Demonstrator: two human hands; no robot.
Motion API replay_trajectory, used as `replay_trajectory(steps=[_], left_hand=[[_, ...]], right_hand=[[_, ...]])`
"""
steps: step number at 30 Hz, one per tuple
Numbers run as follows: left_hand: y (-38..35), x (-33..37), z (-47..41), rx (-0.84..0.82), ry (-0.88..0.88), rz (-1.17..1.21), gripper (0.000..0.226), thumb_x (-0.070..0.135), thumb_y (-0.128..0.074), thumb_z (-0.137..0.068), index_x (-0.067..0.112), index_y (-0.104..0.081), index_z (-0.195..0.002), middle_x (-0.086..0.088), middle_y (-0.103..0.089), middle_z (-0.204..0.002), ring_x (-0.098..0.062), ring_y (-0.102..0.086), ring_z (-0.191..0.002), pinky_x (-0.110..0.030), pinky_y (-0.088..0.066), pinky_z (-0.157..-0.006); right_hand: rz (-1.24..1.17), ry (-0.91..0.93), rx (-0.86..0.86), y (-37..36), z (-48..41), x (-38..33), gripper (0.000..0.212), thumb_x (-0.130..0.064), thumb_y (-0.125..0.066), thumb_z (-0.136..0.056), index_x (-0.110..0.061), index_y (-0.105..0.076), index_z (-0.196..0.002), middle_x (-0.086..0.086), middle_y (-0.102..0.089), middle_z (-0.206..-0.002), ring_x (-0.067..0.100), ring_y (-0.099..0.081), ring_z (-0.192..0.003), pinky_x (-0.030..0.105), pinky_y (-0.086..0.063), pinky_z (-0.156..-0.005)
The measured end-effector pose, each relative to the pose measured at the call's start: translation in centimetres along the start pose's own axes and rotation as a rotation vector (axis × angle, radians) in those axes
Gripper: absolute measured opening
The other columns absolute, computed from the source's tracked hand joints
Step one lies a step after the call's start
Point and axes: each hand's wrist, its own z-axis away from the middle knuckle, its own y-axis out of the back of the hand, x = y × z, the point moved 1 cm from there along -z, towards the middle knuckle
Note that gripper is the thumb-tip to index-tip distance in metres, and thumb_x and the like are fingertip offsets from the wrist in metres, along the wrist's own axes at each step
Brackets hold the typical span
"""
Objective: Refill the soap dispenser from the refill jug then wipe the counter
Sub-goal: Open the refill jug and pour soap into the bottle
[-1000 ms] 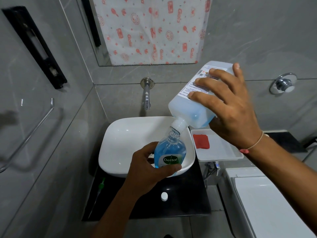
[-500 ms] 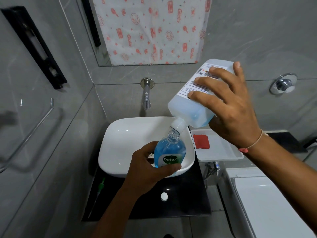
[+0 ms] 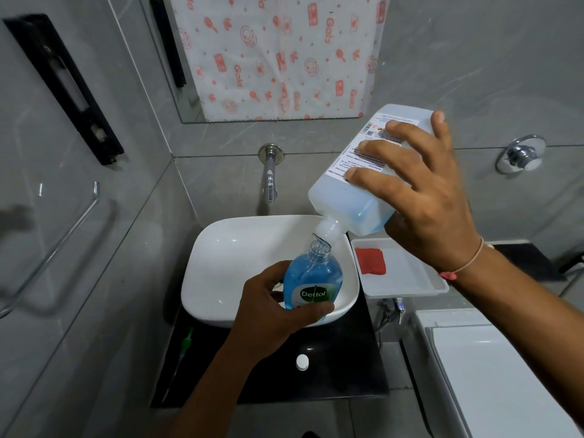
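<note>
My left hand (image 3: 271, 314) grips the blue Dettol soap dispenser bottle (image 3: 313, 276) from below, holding it over the white basin (image 3: 227, 257) with its neck open. My right hand (image 3: 420, 200) holds the translucent refill jug (image 3: 354, 197) tipped steeply down, its white spout resting at the dispenser's open neck. Pale blue soap sits in the jug's lower end. A small white cap (image 3: 302, 362) lies on the black counter (image 3: 347, 368) in front of the basin. A red cloth (image 3: 370, 260) lies in a white tray (image 3: 407, 279) to the right.
A chrome wall tap (image 3: 270, 178) hangs above the basin. A green-tipped toothbrush (image 3: 186, 343) lies at the counter's left. A white toilet cistern (image 3: 493, 374) stands at the lower right, a chrome flush valve (image 3: 520, 156) on the wall, a towel bar (image 3: 53, 248) at left.
The jug has tilted up slightly at its base end. Both hands and the dispenser stay in nearly the same place.
</note>
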Motion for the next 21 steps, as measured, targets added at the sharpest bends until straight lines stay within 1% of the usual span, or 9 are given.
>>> replay_trajectory(steps=[5,8,12,21], left_hand=[[0.01,-0.03,-0.01,-0.004,0.0,0.001,0.049,0.048,-0.087,-0.057,0.053,-0.067,-0.102,0.022,-0.074,-0.099,-0.002,-0.07,-0.095,-0.008,-0.052,-0.073],[0.01,0.04,0.01,0.0,-0.005,-0.003,0.049,0.049,-0.087,-0.056,0.055,-0.066,-0.101,0.023,-0.074,-0.099,-0.001,-0.07,-0.095,-0.007,-0.052,-0.073],[-0.03,0.02,0.0,0.001,-0.011,0.0,0.049,0.048,-0.088,-0.056,0.052,-0.068,-0.102,0.021,-0.074,-0.099,-0.003,-0.071,-0.093,-0.009,-0.053,-0.072],[-0.04,0.04,-0.11,-0.006,-0.005,0.0,0.049,0.048,-0.087,-0.057,0.054,-0.067,-0.101,0.022,-0.074,-0.099,-0.002,-0.071,-0.095,-0.008,-0.053,-0.073]], right_hand=[[0.005,0.003,0.011,-0.02,-0.12,0.01,0.038,-0.025,-0.071,-0.09,-0.02,-0.053,-0.122,0.019,-0.064,-0.124,0.041,-0.049,-0.126,0.069,-0.023,-0.112],[0.004,0.011,0.02,0.04,-0.24,0.0,0.036,-0.024,-0.07,-0.091,-0.02,-0.053,-0.122,0.019,-0.064,-0.124,0.04,-0.048,-0.126,0.068,-0.022,-0.113],[0.003,0.017,0.03,0.11,-0.45,0.02,0.034,-0.024,-0.07,-0.091,-0.02,-0.054,-0.121,0.019,-0.065,-0.123,0.039,-0.047,-0.126,0.068,-0.022,-0.112],[0.013,0.025,0.04,0.01,-0.64,0.16,0.034,-0.024,-0.07,-0.091,-0.02,-0.054,-0.12,0.019,-0.065,-0.121,0.04,-0.047,-0.125,0.067,-0.021,-0.113]])
